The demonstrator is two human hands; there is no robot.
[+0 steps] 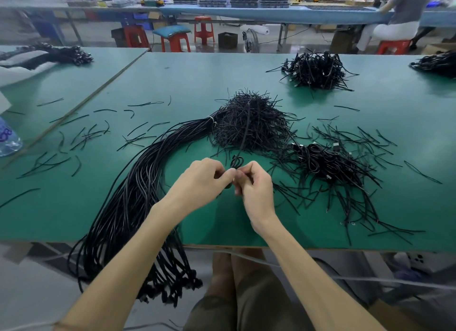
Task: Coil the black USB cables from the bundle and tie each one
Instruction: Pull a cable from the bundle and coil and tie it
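Two grips — left hand and right hand — both in a curled pinch on one black cable.

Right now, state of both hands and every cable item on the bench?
Left hand: pinches held cable.
Right hand: pinches held cable.
Held cable: small loop above fingertips, no tie visible.
Cable bundle: banded at far end, uncoiled, plug ends hang over table edge.
Tie heap: loose mound.
Near coil pile: coiled, heaped right of hands.
Far pile: heaped, ties not discernible.
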